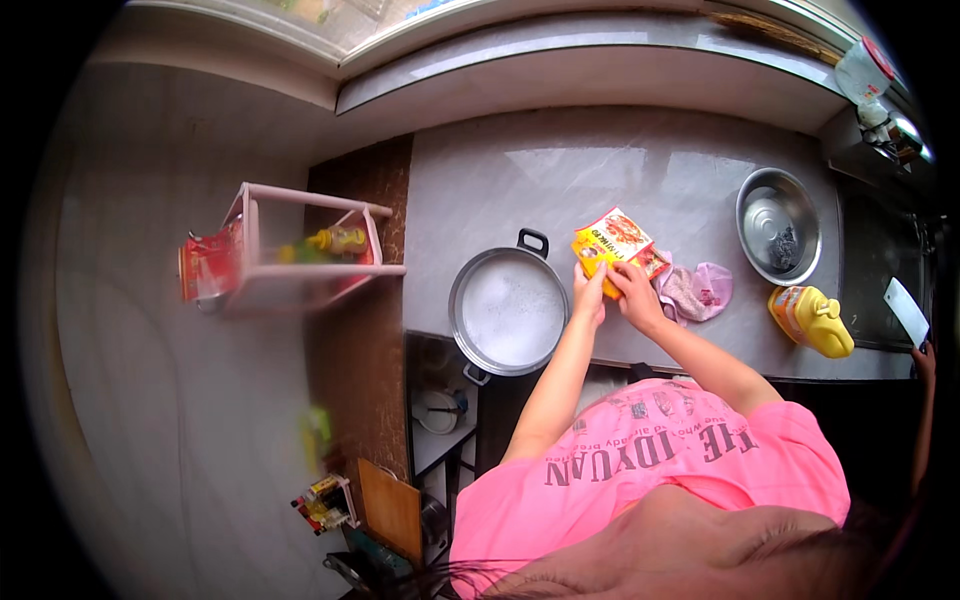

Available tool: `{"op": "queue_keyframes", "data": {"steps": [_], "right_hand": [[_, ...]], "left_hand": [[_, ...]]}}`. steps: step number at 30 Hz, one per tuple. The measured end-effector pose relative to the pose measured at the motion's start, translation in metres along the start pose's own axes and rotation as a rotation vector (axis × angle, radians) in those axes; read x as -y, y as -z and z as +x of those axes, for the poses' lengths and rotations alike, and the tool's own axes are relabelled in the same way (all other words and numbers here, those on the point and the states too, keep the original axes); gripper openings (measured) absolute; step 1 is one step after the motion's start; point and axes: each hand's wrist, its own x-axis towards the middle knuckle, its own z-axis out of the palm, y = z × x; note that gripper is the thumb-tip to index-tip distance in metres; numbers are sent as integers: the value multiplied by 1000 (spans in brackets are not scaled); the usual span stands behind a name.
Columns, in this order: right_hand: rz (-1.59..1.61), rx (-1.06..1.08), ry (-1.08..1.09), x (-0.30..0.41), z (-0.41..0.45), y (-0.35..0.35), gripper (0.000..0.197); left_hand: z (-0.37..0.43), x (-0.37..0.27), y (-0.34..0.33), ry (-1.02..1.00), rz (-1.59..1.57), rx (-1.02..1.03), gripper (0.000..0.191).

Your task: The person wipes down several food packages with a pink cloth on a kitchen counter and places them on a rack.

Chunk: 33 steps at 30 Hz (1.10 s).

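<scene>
Between both hands is a yellow, red and white food packet (613,236), printed with a picture and writing. My left hand (589,296) grips its lower left edge. The fingers of my right hand (634,294) pinch the lower right part, close beside the left thumb. Another red packet (654,262) shows just behind it; whether it is also held I cannot tell. To the right, a crumpled pink bag (701,291) lies on the counter. Left of my hands stands a two-handled metal pot (508,307) with whitish, bubbly liquid inside.
On the grey counter (480,187) a steel basin (757,214) holds a dark scouring pad (784,247). A yellow jug (814,321) stands near the front edge. Far right, another person's hand (926,360) holds a cleaver (906,311). A pink rack (322,268) with bottles is at left.
</scene>
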Motion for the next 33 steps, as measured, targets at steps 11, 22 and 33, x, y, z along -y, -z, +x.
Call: {"op": "queue_keyframes", "data": {"steps": [11, 22, 33], "right_hand": [[-52, 23, -158, -71, 31, 29, 46], [1098, 143, -816, -56, 49, 31, 31], [-19, -191, -191, -2, 22, 38, 77]], "left_hand": [[-16, 9, 38, -51, 284, -91, 27], [-40, -59, 29, -14, -258, 174, 47], [-46, -17, 28, -177, -5, -69, 43]]}}
